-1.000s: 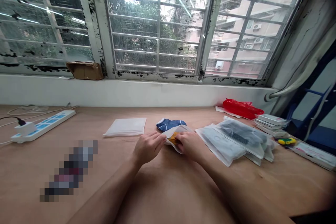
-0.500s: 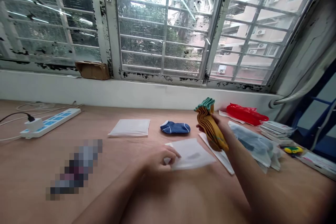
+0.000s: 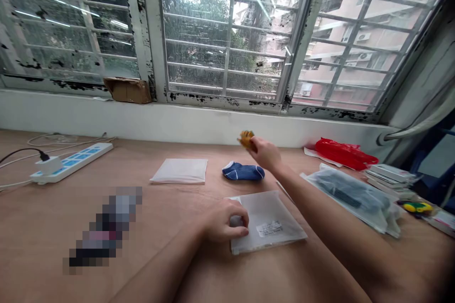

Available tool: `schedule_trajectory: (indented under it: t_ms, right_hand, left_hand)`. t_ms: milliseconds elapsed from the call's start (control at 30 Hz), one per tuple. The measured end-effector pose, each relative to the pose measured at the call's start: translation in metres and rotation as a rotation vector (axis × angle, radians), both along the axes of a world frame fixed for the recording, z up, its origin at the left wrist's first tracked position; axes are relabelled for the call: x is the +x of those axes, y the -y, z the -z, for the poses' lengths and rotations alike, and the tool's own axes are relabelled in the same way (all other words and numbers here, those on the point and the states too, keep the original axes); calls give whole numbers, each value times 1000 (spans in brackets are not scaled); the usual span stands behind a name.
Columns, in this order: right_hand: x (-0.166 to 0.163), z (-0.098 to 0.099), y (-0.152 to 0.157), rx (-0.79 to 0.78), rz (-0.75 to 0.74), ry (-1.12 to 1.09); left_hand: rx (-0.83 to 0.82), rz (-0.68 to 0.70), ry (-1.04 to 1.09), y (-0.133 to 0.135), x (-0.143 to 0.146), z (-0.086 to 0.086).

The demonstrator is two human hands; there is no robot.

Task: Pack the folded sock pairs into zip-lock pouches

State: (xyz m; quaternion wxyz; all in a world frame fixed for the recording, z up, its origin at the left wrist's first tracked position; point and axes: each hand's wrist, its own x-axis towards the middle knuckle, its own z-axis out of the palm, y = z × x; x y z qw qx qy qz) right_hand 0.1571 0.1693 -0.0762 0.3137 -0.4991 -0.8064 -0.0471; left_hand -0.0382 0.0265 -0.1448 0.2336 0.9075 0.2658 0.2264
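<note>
A barred window (image 3: 227,33) is running along the back of a light wooden table (image 3: 35,241), and a translucent zip bag (image 3: 280,213) with a white label (image 3: 269,228) is lying flat on the table in front of the person. A red plastic bag (image 3: 343,153) is sitting farther right, while a flat white packet (image 3: 181,171) is lying to the left of a blue striped sock (image 3: 243,171). The left hand (image 3: 223,221) is resting on the bag's left edge, its fingers (image 3: 239,232) curled against the plastic, though it is impossible to tell whether they are gripping or only pressing. The right hand (image 3: 265,153) is raised well above the bag, beyond the sock, its fingertips closing on a small yellow-orange wad (image 3: 246,138). Half a second ago, that hand was holding a long folded yellow bundle farther right, and the bag's label was not showing.
</note>
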Motion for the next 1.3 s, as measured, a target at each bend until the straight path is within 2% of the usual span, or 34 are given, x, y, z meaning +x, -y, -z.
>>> schedule_trajectory:
  t_ms: [67,133,200,367,500,667,767,867,1000,1133,1300]
  right_hand:
    - [-9,25,6,43,-151,262]
    - [-13,47,12,30,-250,358]
    - [-10,58,16,18,-278,371]
    - [-3,51,17,-23,-289,356]
    - [-14,46,14,-65,-121,261]
    - [-41,57,8,-183,44,291]
    - [-50,66,6,-220,71,304]
    - [-48,65,5,-244,59,295]
    - [-30,50,8,-169,66,141]
    - [11,37,21,-75,97,8]
    - [72,41,49,17,158,-54]
  left_hand:
    - [-2,0,2,0,1,-1]
    - [-5,7,1,0,1,-1]
    - [-5,20,-6,0,1,0]
    - [62,-27,-11,0,2,0]
    - [117,-92,15,-1,3,-1]
    - [141,-109,-33,-2,3,0]
    - [117,-109,-76,-1,4,0]
    - [84,-94,-113,1,4,0]
    - [85,-83,-116,5,3,-6]
    - [121,-23,-125,10,7,-12]
    - [170,85,-201,13,21,-12]
